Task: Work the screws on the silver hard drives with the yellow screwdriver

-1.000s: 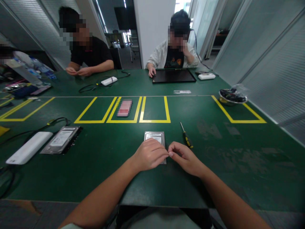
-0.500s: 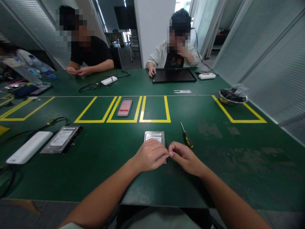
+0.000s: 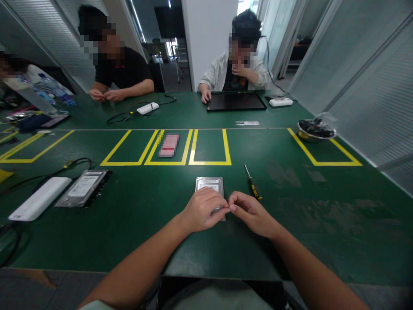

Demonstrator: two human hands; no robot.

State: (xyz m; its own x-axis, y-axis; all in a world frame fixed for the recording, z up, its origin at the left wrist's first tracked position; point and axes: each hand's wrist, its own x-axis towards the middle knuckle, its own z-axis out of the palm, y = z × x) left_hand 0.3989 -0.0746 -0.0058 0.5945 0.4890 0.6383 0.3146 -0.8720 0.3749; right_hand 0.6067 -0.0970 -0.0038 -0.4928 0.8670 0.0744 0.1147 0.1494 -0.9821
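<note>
While our left hand [image 3: 202, 209] and right hand [image 3: 250, 212] meet fingertip-to-fingertip over hard drive [image 3: 209, 184] near table's [image 3: 135, 241] front edge, pinching something too small to identify, we risk dropping it; screwdriver [image 3: 252, 187] lies just right.

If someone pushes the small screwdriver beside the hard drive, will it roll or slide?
The screwdriver looks thin with a rounded handle, so it would probably roll sideways. It lies flat on the green table, likely light and stiff.

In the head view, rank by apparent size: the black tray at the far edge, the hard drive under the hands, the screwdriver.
1. Black tray
2. Hard drive, partly hidden by the hands
3. Screwdriver
</note>
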